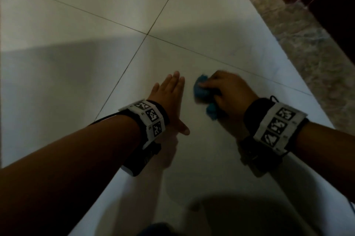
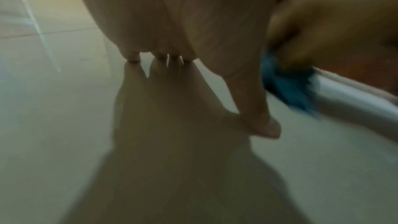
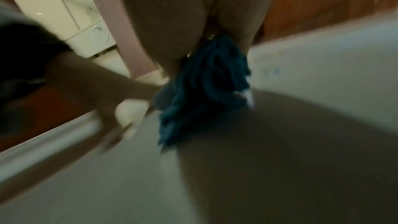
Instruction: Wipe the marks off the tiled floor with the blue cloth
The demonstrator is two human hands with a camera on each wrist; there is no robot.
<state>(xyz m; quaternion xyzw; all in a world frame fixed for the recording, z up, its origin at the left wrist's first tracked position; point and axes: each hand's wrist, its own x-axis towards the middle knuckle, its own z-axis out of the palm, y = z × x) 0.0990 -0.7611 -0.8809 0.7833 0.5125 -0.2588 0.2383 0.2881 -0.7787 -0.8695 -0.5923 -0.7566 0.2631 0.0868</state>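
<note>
Left hand (image 1: 169, 99), at 7 o'clock from the tile joint crossing: flat on the floor (image 1: 76, 74), fingers straight and together, thumb spread. Just beside it, at 3 o'clock, right hand (image 1: 230, 91): fingers curled tight round the bunched cloth (image 1: 201, 89), which is pressed to the tile. Faint marks (image 1: 236, 51) beyond, at 12 o'clock from the cloth. Speckled border (image 1: 299, 30) farthest, at 2 o'clock.

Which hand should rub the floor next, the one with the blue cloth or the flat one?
The right hand. It already grips the bunched blue cloth against the tiled floor. The left hand lies flat on the tile beside it, fingers straight, holding nothing.
</note>
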